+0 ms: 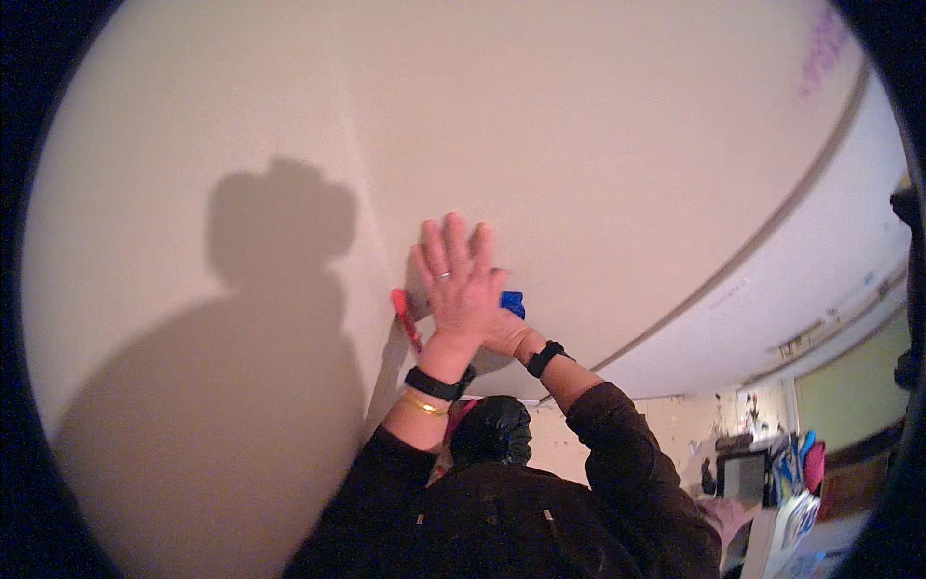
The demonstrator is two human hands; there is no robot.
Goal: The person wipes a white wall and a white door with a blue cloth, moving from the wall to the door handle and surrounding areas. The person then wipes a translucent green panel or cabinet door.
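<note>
My left hand [457,297] is raised over a smooth pale surface [579,181], its back towards me and its fingers spread. It wears a ring, and a black band and a gold bracelet circle the wrist. Under its heel lies my right hand [506,333], with a black band on the wrist; its fingers are mostly hidden. A small blue object [513,304] shows just beyond the right hand, too covered to name or to tell whether it is held. Left of both hands, a slim red object [406,318] stands out near a corner line in the surface; its hold is unclear.
My shadow [282,224] falls on the pale wall at left. Purple marks [825,51] show at upper right. A dark curved edge [723,271] borders the panel. At lower right are a dark box-like object [744,478], a pink item [814,465] and piled papers [799,515].
</note>
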